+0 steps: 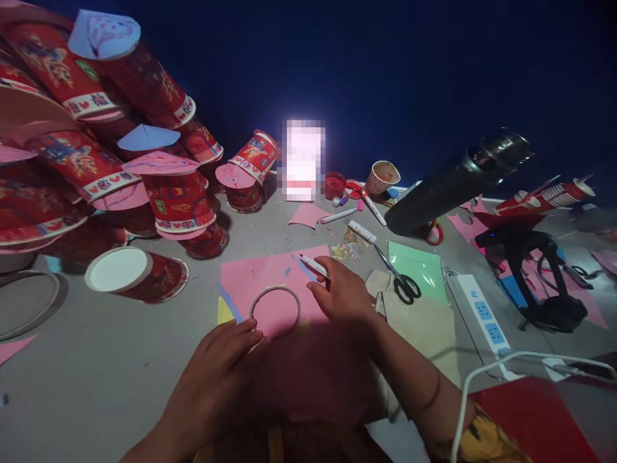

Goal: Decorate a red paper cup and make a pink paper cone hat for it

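A thin grey ring (299,307) lies flat on a pink sheet of paper (241,273). The fingertips of my left hand (224,354) hold the ring at its lower left edge, close together. My right hand (344,292) is closed around a white marker pen (314,265), which sits to the upper right of the ring with its dark tip pointing up and left, apart from the ring. Blue and yellow paper edges show around the pink sheet. My forearms and shadow darken its lower part.
Stacked red paper cups (186,202) with paper pieces between them rise at left; one cup (166,276) lies on its side. Black scissors (407,288), a green packet (419,270), a power strip (482,315), a white cable (463,405) and a tall black flask (434,190) stand or lie right.
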Tool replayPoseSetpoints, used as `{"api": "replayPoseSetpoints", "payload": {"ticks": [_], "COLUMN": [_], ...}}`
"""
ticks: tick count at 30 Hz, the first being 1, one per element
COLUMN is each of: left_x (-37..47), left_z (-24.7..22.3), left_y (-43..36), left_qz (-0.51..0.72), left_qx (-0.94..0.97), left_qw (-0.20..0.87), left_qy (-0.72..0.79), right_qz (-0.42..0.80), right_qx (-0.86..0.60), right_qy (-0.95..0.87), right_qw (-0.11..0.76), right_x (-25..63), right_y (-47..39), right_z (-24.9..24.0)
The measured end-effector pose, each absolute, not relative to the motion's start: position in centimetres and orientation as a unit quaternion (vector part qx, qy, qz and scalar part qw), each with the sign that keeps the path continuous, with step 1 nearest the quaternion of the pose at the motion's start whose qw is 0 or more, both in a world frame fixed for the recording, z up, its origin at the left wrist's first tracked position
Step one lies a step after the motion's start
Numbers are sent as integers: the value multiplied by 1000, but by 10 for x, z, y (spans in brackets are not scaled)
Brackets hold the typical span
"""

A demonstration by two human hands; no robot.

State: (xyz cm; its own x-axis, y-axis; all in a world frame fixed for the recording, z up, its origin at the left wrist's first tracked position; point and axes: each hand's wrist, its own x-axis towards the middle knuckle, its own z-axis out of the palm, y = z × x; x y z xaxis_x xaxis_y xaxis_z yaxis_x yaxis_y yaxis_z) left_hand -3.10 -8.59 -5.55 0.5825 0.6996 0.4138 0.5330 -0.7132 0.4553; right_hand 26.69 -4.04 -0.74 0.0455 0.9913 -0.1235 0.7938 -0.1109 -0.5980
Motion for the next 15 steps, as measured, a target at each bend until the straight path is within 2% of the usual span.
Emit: {"api": "replayPoseSetpoints", "payload": {"ticks": [6,9,15], "left_x": [-39,-37,-37], "left_z": [-72,-71,-70], "left_y": [-97,-104,-109], "left_qz": [266,256,257], "left_qx": [848,831,811], "left_qw": [204,231,243], "left_qy": [410,437,466], "right_qz": [288,293,323], "right_qx": [-714,-702,-638], "right_qy": [-623,-632,-618], "right_qw": [138,144,326], "right_x": [269,270,267], "right_y": [-33,-34,-43], "right_z": [0,-1,2]}}
